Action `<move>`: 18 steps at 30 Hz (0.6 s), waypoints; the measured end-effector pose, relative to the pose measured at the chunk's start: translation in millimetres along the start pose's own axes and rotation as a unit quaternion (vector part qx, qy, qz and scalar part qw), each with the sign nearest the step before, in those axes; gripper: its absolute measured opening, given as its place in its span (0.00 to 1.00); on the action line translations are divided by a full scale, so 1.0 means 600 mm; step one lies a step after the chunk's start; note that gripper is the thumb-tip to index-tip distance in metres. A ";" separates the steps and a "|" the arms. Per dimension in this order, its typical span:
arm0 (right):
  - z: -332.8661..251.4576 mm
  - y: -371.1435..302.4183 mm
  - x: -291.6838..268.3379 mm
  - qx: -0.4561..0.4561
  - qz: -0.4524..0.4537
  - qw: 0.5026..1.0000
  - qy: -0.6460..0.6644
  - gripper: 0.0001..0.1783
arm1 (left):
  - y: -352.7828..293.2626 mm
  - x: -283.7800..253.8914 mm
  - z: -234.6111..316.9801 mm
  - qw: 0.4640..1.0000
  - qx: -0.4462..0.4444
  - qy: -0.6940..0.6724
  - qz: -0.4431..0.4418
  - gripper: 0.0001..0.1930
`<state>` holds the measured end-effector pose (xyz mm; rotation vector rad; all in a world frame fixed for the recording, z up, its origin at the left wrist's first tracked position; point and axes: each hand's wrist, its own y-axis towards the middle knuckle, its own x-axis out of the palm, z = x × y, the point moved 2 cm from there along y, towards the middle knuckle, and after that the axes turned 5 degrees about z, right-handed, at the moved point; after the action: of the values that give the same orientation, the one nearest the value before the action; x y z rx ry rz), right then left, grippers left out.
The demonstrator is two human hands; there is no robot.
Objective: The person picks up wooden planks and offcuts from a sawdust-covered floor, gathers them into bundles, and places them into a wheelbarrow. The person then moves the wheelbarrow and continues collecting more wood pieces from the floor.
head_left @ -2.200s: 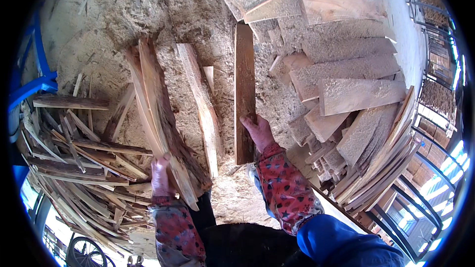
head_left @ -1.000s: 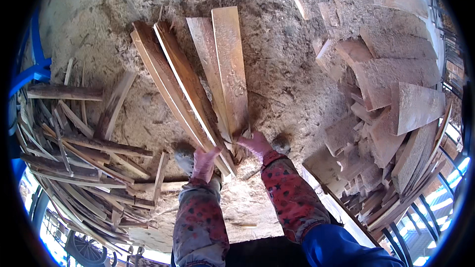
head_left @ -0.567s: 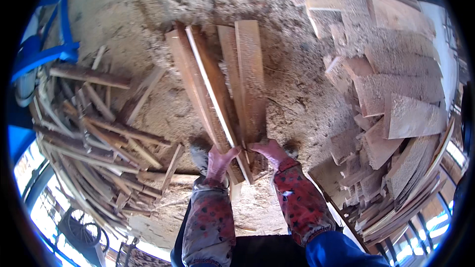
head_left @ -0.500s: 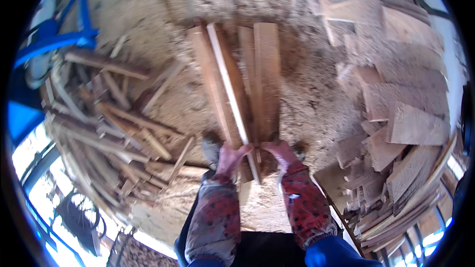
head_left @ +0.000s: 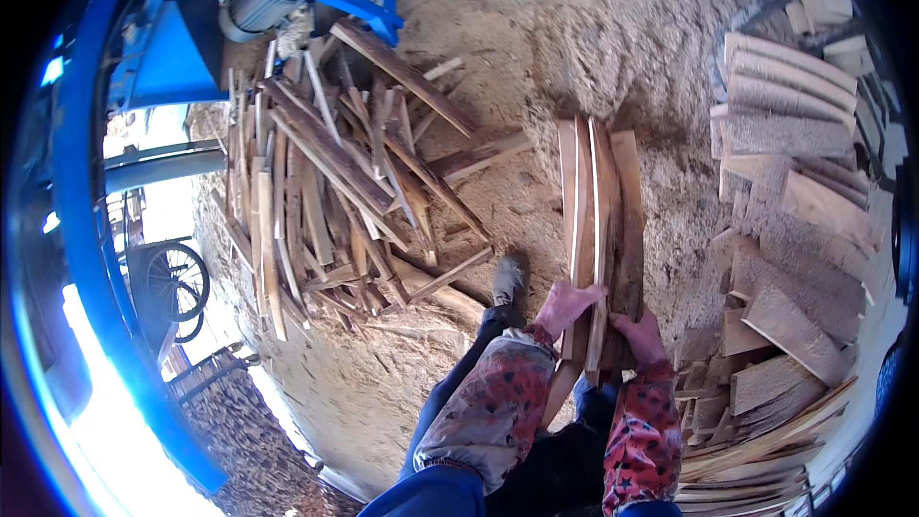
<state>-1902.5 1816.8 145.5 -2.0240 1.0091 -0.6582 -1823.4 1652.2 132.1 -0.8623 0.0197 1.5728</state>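
Note:
Several long, narrow wooden boards [head_left: 605, 201] stand on edge side by side, pointing away from me over the sawdust-covered ground. Two of them show pale, bright edges; the faces are brown. My left hand [head_left: 568, 309] is closed round the near part of the bundle from the left, its thumb across the top edges. On the right side, my right hand [head_left: 641, 335] grips the outer boards, with its fingers partly hidden behind the wood. The near ends of the boards reach back between my forearms, above my legs.
To the left lies a tangled heap of wood strips [head_left: 325, 191]. A blue metal frame [head_left: 77, 134] with a grey motor [head_left: 258, 10] stands beyond it. Sawdust-covered wooden slabs [head_left: 790, 96] are piled along the right. My shoe [head_left: 510, 280] is left of the boards; a spoked wheel [head_left: 177, 292] shows far left.
My view has swung left, showing more of the heap and blue frame. The boards, earlier fanned apart with a gap between them, now sit closer together in my hands.

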 end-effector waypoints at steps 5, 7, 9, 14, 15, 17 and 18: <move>-0.018 -0.093 0.015 0.038 0.023 0.999 -0.015 0.28 | -0.079 0.004 0.015 0.990 0.049 -0.122 0.055 0.12; -0.041 -0.132 0.007 0.046 0.032 0.998 0.009 0.26 | -0.081 -0.036 0.085 0.984 -0.132 -0.093 -0.071 0.13; -0.053 -0.180 0.022 0.056 0.011 0.998 -0.041 0.27 | -0.144 0.030 0.047 0.999 -0.034 0.036 -0.022 0.14; -0.039 -0.270 0.018 0.077 0.014 0.994 -0.075 0.27 | -0.255 0.098 0.043 0.882 -0.301 -0.362 0.024 0.19; -0.047 -0.284 0.024 0.073 0.001 0.993 -0.091 0.27 | -0.268 0.105 0.048 0.869 -0.284 -0.402 0.060 0.22; -0.045 -0.303 0.003 0.059 0.006 0.991 -0.117 0.28 | -0.266 0.026 0.135 0.864 -0.261 -0.422 0.079 0.26; -0.030 -0.311 0.001 0.040 0.010 0.995 -0.088 0.30 | -0.280 0.012 0.149 0.851 -0.303 -0.423 0.075 0.26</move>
<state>-1834.4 1882.3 307.4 -1.9609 0.8834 -0.4917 -1723.6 1738.5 269.1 -0.5600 -1.1179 2.0308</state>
